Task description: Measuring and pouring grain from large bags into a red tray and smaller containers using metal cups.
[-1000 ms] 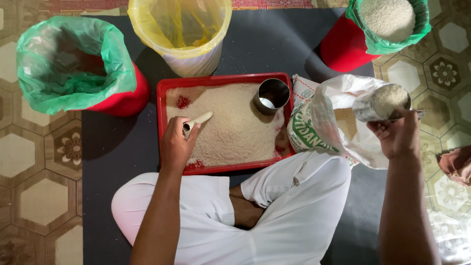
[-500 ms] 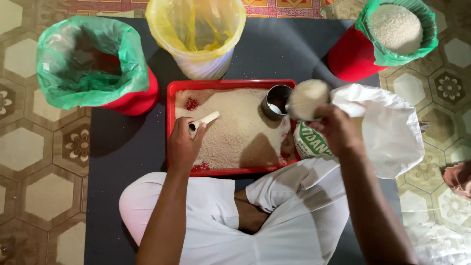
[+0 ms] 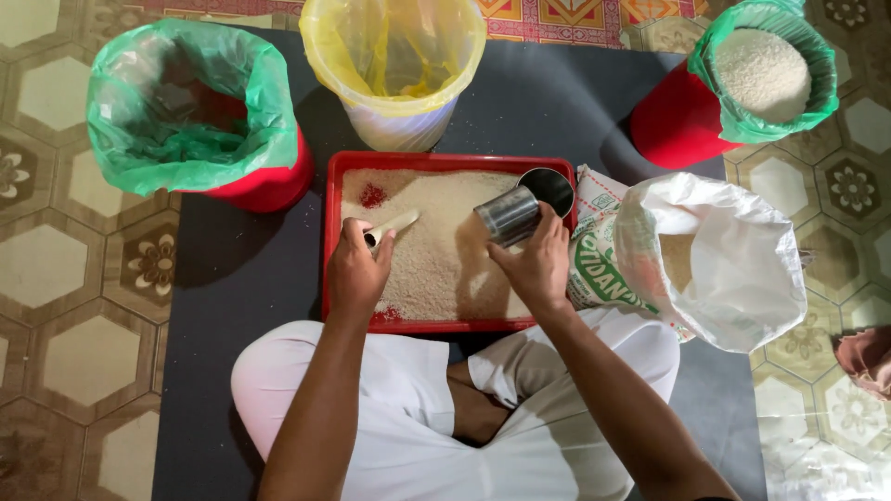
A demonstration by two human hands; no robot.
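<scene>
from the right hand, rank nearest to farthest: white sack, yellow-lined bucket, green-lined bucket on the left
Measured from the right hand, which holds a metal cup over the red tray:
1. White sack, just to its right on the mat.
2. Yellow-lined bucket, beyond the tray, up and slightly left.
3. Green-lined bucket, far left, past the tray.

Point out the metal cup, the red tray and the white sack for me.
metal cup (image 3: 508, 216), head view, on its shiny side wall.
red tray (image 3: 436, 160), head view, on its far rim.
white sack (image 3: 742, 269), head view, on its folded-down outer side.
</scene>
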